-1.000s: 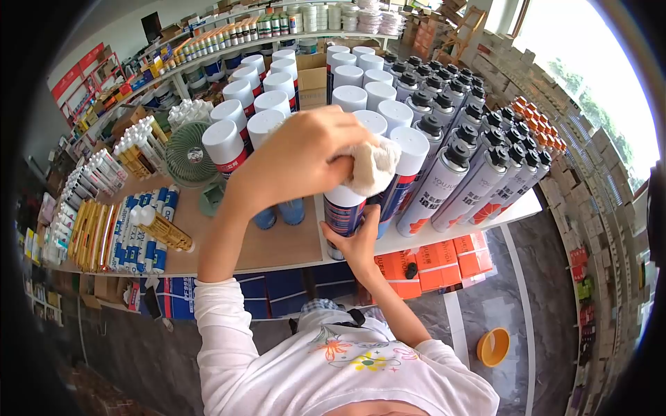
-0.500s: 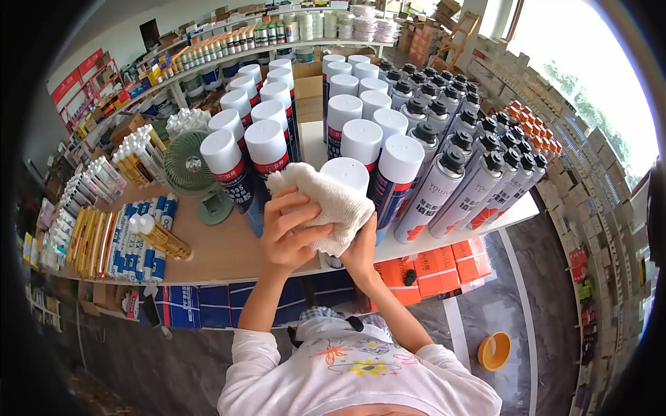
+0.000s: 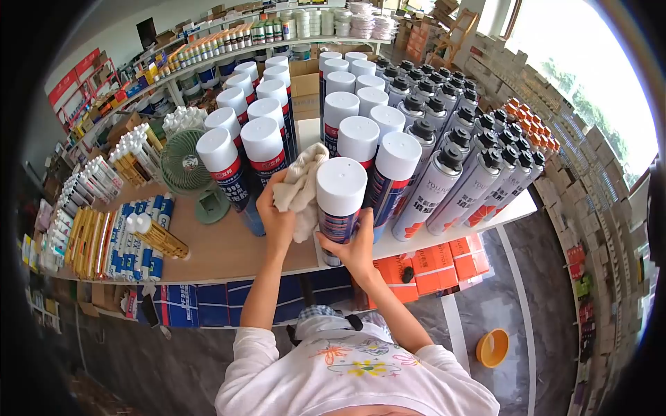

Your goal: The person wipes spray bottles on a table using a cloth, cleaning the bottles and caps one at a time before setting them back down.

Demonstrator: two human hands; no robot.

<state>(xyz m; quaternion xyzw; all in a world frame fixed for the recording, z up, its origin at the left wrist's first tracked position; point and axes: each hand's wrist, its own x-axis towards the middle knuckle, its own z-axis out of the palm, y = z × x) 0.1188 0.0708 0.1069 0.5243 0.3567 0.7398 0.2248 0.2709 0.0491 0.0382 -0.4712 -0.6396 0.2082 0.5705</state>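
In the head view my left hand [image 3: 277, 220] grips a cream cloth [image 3: 302, 191], which hangs bunched against the left side of a white-capped spray can [image 3: 341, 191]. My right hand [image 3: 355, 248] is wrapped round that can's lower body, below its dark blue label. The can stands upright, or nearly so, at the table's front edge; its base is partly hidden. Behind it and to its right are more white-capped cans [image 3: 397, 156] in rows. Another group of white-capped cans [image 3: 262, 141] stands to the left of the cloth.
Silver cans with black tops [image 3: 438, 184] crowd the right of the table [image 3: 288, 258]. Further left are a green fan [image 3: 186, 163] and sealant tubes [image 3: 142, 229]. Orange boxes [image 3: 436, 269] sit below, and a yellow bucket [image 3: 492, 348] stands on the floor.
The cloth has come off the top of the can's cap and moved down to its left side with my left hand. My right hand is now round the can's lower body.
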